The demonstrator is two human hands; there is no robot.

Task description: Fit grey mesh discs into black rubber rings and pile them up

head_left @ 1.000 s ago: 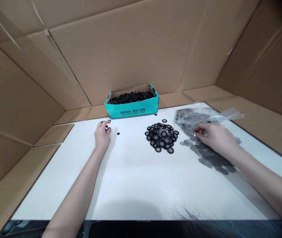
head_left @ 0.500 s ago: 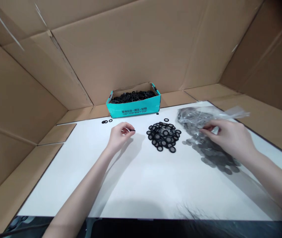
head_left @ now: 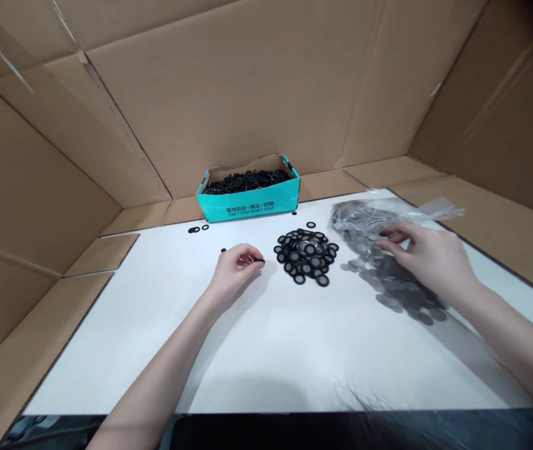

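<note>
L hand (head_left: pixel 235 275) pinches small black rubber ring (head_left: pixel 259 260); R hand (head_left: pixel 428 257) fingers loosely curled on grey mesh discs (head_left: pixel 400 290), grip unclear. Pairing step, I judge; next needs one disc isolated.

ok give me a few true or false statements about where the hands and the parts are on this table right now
1. The left hand pinches a black ring at its fingertips. True.
2. The teal box at the back is empty. False: it is filled with black rings.
3. The right hand rests at the spread of grey discs beside the clear plastic bag. True.
4. The pile of black rings lies to the left of the left hand. False: it lies between the two hands.
5. The hands work on a white table with cardboard walls around it. True.
</note>
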